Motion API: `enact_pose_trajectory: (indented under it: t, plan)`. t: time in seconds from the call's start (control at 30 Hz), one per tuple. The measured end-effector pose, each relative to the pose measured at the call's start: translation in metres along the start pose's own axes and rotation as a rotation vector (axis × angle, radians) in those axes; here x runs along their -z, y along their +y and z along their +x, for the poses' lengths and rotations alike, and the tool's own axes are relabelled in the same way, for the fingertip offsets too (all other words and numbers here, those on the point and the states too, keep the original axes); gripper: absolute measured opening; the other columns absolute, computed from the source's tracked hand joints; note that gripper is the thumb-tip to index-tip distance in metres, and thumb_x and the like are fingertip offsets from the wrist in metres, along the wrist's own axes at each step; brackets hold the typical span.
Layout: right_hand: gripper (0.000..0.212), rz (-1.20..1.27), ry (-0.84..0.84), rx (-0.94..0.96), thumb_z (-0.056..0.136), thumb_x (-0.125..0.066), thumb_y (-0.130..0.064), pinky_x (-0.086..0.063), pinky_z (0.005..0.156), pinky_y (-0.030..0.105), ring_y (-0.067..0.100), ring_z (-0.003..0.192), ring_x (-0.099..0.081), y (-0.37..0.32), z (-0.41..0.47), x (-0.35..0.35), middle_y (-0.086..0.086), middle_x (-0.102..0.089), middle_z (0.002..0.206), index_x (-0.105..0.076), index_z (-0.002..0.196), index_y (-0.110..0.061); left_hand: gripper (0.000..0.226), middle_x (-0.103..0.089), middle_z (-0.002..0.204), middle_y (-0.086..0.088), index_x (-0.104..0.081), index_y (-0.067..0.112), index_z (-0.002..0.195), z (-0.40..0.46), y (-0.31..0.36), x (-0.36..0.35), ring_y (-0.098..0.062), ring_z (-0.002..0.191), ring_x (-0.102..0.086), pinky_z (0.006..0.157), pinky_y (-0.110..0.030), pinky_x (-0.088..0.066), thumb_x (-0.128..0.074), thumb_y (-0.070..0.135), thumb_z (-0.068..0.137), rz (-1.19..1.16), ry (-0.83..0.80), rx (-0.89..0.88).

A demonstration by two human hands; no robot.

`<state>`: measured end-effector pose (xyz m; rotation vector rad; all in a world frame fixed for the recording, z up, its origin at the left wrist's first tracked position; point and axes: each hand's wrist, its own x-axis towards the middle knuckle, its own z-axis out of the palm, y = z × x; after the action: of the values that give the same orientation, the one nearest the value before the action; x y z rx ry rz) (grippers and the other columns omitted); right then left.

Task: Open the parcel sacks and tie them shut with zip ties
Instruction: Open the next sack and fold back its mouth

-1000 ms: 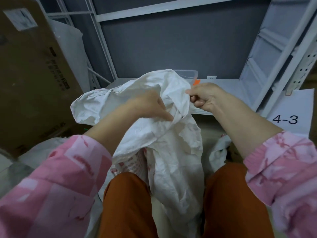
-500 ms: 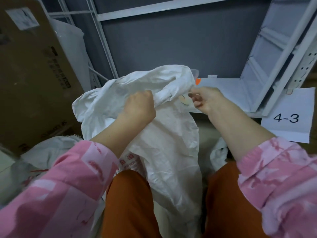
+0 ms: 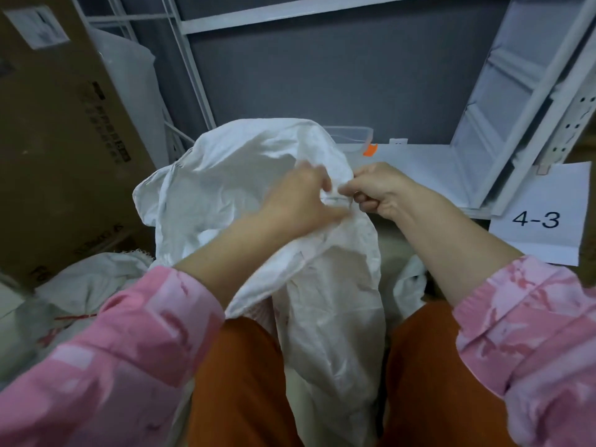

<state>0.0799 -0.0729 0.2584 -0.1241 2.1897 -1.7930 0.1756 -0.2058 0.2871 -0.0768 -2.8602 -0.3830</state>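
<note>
Two hands meet at one spot on the white parcel sack (image 3: 245, 175), which we take as our landmark; it stands between our knees in orange trousers (image 3: 245, 382) and its crumpled top rises in front of us. Our left hand (image 3: 300, 201) grips a fold of the sack near its upper right side, fingers curled into the cloth. Our right hand (image 3: 374, 191) sits just beside it, nearly touching, fingers curled and pinching the same gathered bit of fabric; a thin pale strip (image 3: 335, 199) runs between the two hands, too blurred for us to say what it is. Pink sleeves (image 3: 135, 343) cover both forearms below the sack. Left of the sack leans a large cardboard box (image 3: 64, 140), with more white sacks (image 3: 87, 285) heaped at its foot. Behind the sack lies a white shelf (image 3: 419, 169) carrying a clear plastic tub (image 3: 351, 137). Right of the sack hangs a paper sign (image 3: 538, 217) reading 4-3
</note>
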Motion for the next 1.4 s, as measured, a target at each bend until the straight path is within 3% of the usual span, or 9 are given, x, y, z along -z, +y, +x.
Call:
enact_pose_trajectory:
  t: [0.1,0.33,0.5,0.67,0.83,0.9,0.97,1.17,1.4]
  plan:
    - [0.023,0.062,-0.129,-0.007,0.081,-0.056,0.013,-0.018,0.033,0.015,0.006,0.042,-0.027,0.008,-0.005,0.006,0.002,-0.048,0.063,-0.061,0.074,-0.007,0.058,-0.04,0.132,-0.003,-0.044,0.017,0.129,0.018,-0.018,0.015,-0.03,0.098,-0.056,0.08,-0.044,-0.049,-0.073,0.03,0.08,0.143,0.216,-0.007]
    - [0.027,-0.089,-0.296,0.034,0.079,-0.05,0.021,-0.026,0.037,0.015,0.008,0.048,-0.038,0.008,-0.015,0.017,0.005,-0.055,0.069,-0.06,0.078,-0.004,0.053,-0.035,0.145,-0.001,-0.046,0.014,0.135,0.038,-0.038,0.009,-0.026,0.111,-0.055,0.092,-0.042,-0.047,-0.066,0.026,0.087,0.093,0.194,-0.042]
    - [0.045,-0.155,-0.203,-0.004,0.069,-0.035,0.024,-0.021,0.036,0.017,0.012,0.049,-0.033,0.013,-0.016,0.028,0.005,-0.043,0.063,-0.057,0.055,-0.013,0.024,-0.057,0.127,-0.016,-0.065,0.01,0.094,0.041,-0.032,0.023,-0.015,0.067,-0.052,0.07,-0.026,-0.041,-0.05,0.028,0.097,0.03,-0.186,0.031]
    - [0.021,-0.253,-0.052,-0.105,0.073,-0.038,0.016,-0.024,0.036,0.015,0.014,0.048,-0.031,0.01,-0.023,0.032,0.007,-0.038,0.062,-0.049,0.066,0.0,0.033,-0.065,0.101,-0.015,-0.066,0.004,0.11,0.043,-0.026,0.036,-0.025,0.084,-0.057,0.079,-0.036,-0.051,-0.057,0.032,0.094,-0.343,-0.497,0.291]
    - [0.035,-0.613,0.259,0.288,0.085,-0.061,-0.017,-0.045,0.086,0.034,0.027,0.102,-0.055,-0.016,-0.048,0.013,0.012,-0.059,0.109,-0.059,0.115,0.0,0.027,-0.063,0.089,-0.008,-0.06,0.009,0.093,0.055,-0.012,0.029,-0.019,0.067,-0.055,0.061,-0.027,-0.048,-0.062,0.036,0.089,-0.066,-0.431,0.323]
    - [0.01,-0.747,0.177,0.425,0.081,-0.062,-0.017,-0.045,0.069,0.031,0.024,0.085,-0.054,-0.025,-0.059,-0.001,0.004,-0.057,0.086,-0.062,0.087,-0.009,0.035,-0.068,0.098,-0.012,-0.062,0.008,0.104,0.059,-0.01,0.027,-0.024,0.075,-0.062,0.07,-0.032,-0.054,-0.067,0.037,0.084,-0.113,-0.466,0.319]
    - [0.026,-0.891,0.087,0.424,0.076,-0.064,-0.015,-0.032,0.048,0.029,0.024,0.065,-0.045,-0.021,-0.061,-0.013,0.003,-0.044,0.064,-0.044,0.06,-0.011,0.043,-0.07,0.101,-0.016,-0.064,0.007,0.11,0.056,-0.007,0.032,-0.027,0.084,-0.068,0.084,-0.042,-0.054,-0.074,0.035,0.078,-0.187,-0.518,0.344]
    - [0.032,-0.783,0.044,0.366,0.078,-0.047,0.002,-0.023,0.044,0.027,0.02,0.054,-0.036,-0.014,-0.056,-0.013,0.003,-0.035,0.054,-0.033,0.052,-0.011,0.027,-0.055,0.067,-0.007,-0.06,0.012,0.09,0.048,-0.007,0.042,-0.02,0.054,-0.048,0.058,-0.028,-0.042,-0.064,0.038,0.086,-0.236,-0.315,0.312]
    - [0.02,-0.396,0.104,0.034,0.076,-0.039,0.001,-0.029,0.044,0.022,0.017,0.048,-0.037,-0.02,-0.044,0.01,0.005,-0.037,0.055,-0.039,0.06,-0.012,0.041,-0.066,0.091,-0.005,-0.068,0.007,0.09,0.023,-0.005,0.046,-0.016,0.069,-0.056,0.065,-0.026,-0.043,-0.079,0.041,0.07,0.11,-0.324,0.075]
